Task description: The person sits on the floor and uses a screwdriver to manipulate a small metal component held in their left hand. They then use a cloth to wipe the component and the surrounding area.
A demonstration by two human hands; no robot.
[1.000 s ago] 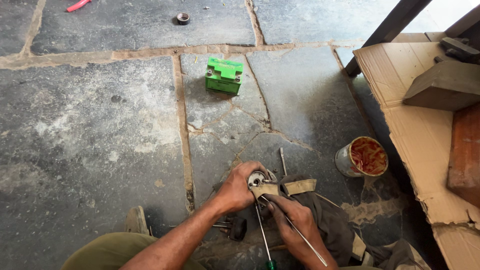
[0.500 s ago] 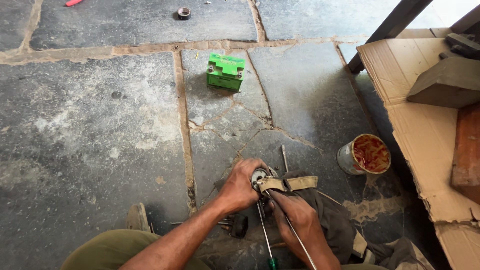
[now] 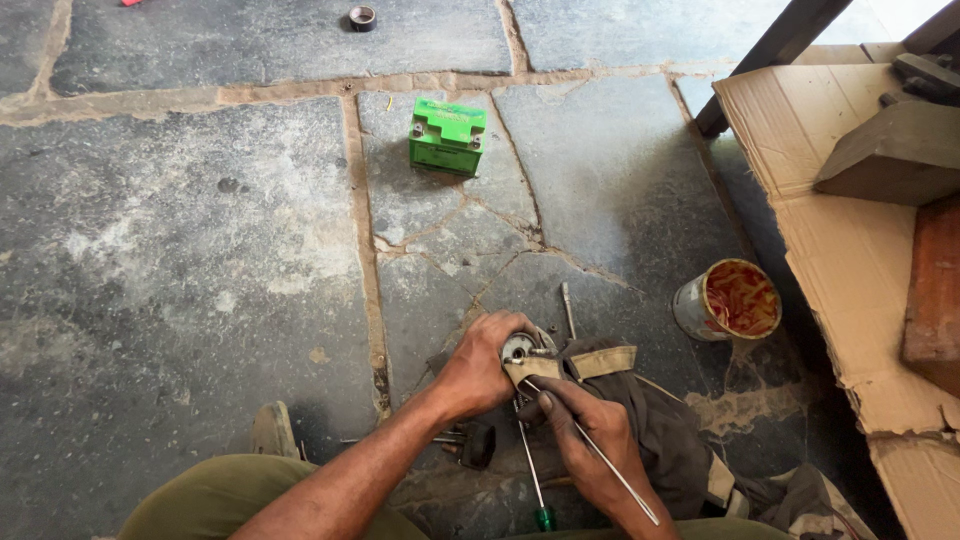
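Gripping round metal part [image 3: 517,349]: left hand [image 3: 480,368]; right hand [image 3: 590,440] grips thin rod [image 3: 600,455]; tin [image 3: 727,300] holds reddish residue.

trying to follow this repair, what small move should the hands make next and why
Probably keep the left hand clamped on the small round metal part and ease the thin rod in the right hand a little further toward it. The rod's tip already sits at the part, which rests on a dark cloth over the stone floor, so it could slide without that grip.

Battery [image 3: 447,135] beyond the hands [image 3: 530,400], tin [image 3: 728,300] right, cardboard [image 3: 850,270] farther right.
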